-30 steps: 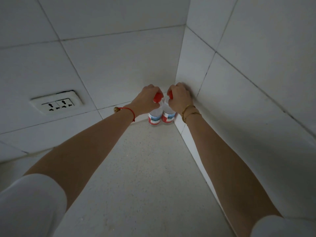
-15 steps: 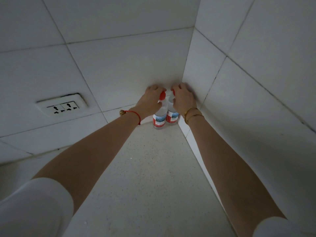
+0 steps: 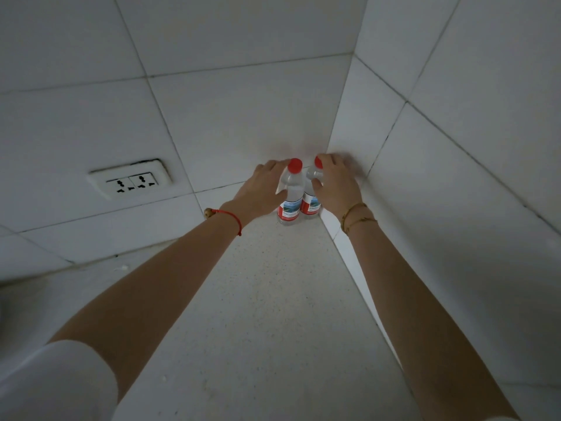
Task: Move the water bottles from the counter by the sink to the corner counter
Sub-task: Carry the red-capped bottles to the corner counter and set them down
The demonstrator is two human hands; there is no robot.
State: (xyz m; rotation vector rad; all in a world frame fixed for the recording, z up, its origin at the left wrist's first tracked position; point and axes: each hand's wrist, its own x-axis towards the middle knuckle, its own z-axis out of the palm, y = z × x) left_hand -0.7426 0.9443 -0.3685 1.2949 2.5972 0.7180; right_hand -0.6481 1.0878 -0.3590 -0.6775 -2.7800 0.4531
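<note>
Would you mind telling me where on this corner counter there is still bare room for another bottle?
The speckled counter is bare between the two forearms, from the bottles toward the camera, and leftward along the wall below the socket. The corner itself is crowded: the left bottle and right bottle stand there, with the left hand and right hand beside them.

Both arms stretched forward, nearly straight, white sleeves at the upper arms. Left hand (image 3: 261,189) palm down, fingers (image 3: 274,165) spread loose. Right hand (image 3: 335,185) likewise opened, fingers (image 3: 334,158) extended. Red string on left wrist, gold bangles on right
</note>
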